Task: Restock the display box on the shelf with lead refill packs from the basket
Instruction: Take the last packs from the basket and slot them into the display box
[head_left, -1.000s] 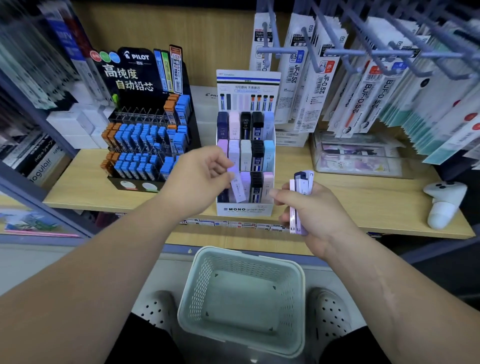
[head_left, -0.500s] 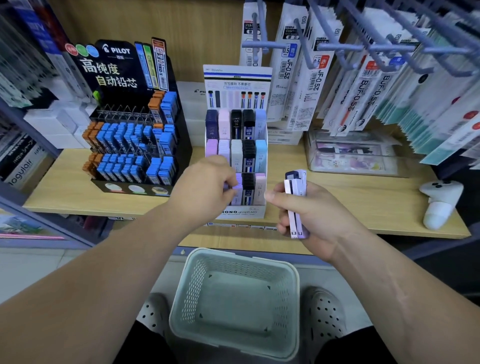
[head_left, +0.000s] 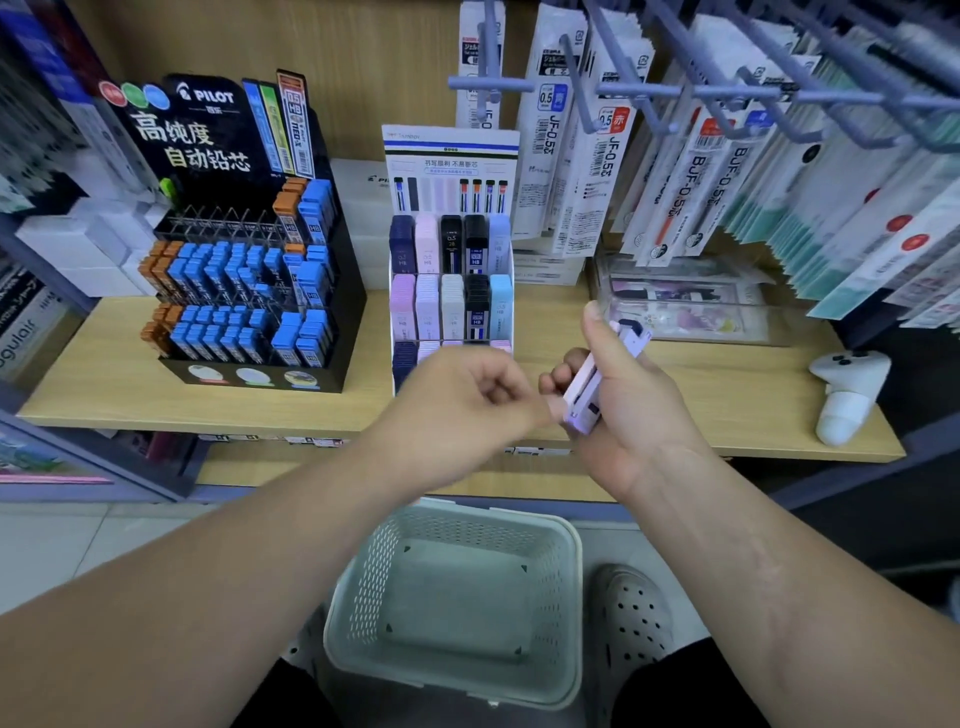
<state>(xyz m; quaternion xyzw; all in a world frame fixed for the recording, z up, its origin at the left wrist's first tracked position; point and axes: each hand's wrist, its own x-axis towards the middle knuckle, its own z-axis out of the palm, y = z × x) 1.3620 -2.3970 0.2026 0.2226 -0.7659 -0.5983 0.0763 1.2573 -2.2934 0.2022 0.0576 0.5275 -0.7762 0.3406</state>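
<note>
The white tiered display box (head_left: 451, 156) stands mid-shelf, its rows filled with pastel and black lead refill packs. My right hand (head_left: 631, 410) holds a small stack of lavender and white lead refill packs (head_left: 597, 379) just right of the box's front. My left hand (head_left: 462, 410) is in front of the box's bottom row, fingers curled, its fingertips reaching toward the stack; nothing shows in it. The pale green basket (head_left: 563, 597) sits on the floor below, with nothing inside.
A black Pilot lead display (head_left: 244, 270) stands left of the box. Hanging refill packs on hooks (head_left: 675, 130) crowd the upper right. A clear case (head_left: 685, 301) and a white controller (head_left: 847, 389) lie on the wooden shelf (head_left: 104, 379) at the right. My shoe (head_left: 634, 618) is beside the basket.
My left hand has pulled back from the box's bottom row and moved right toward the stack. My right hand tilted the stack and lifted it slightly.
</note>
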